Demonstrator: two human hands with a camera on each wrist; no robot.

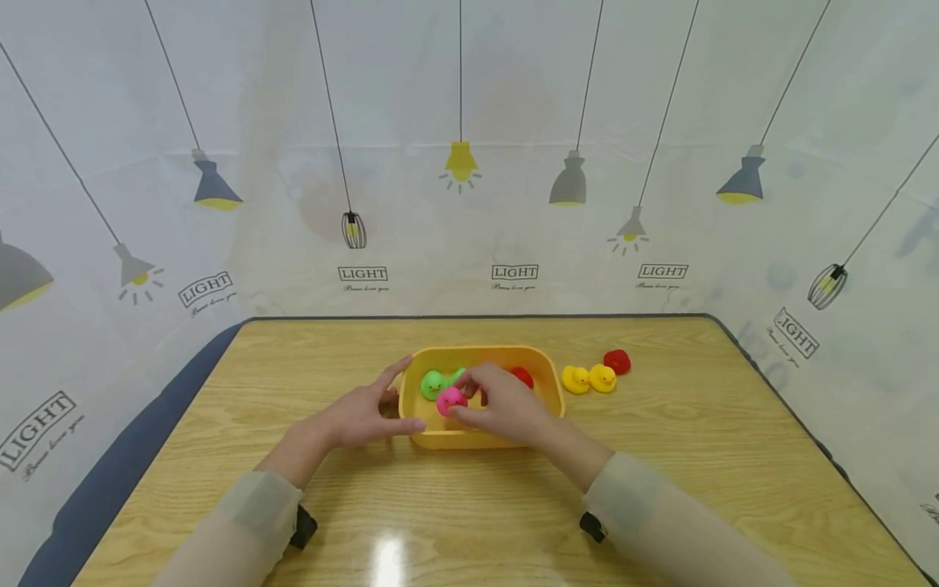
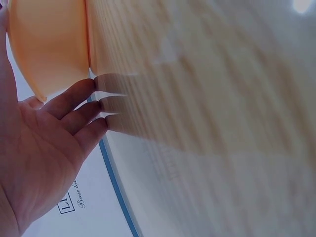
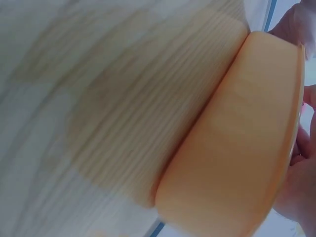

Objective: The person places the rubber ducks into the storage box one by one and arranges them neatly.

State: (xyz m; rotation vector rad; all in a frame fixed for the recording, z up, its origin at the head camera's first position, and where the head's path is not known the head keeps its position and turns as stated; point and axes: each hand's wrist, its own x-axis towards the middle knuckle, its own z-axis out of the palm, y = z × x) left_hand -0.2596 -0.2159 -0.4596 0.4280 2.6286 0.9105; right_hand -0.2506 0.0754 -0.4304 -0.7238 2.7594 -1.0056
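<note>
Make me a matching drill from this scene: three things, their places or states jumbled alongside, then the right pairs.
Column one:
1. Pink duck-shaped toy
2. Two yellow duck-shaped toys
3. Yellow-orange plastic tray with rounded corners

Column two:
a. On the wood-grain table, right of the tray
b. Left hand at its left end
c. Pinched by the right hand

Pairs: 1-c, 2-a, 3-b

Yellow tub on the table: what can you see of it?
The yellow tub is shallow, open on top and oblong, with rounded corners, smooth walls and a thin rim; it looks like plastic. It sits upright on the wooden table. The left hand touches its left end. Inside are a green duck and a partly hidden red thing; the right hand pinches a pink duck at its opening.
</note>
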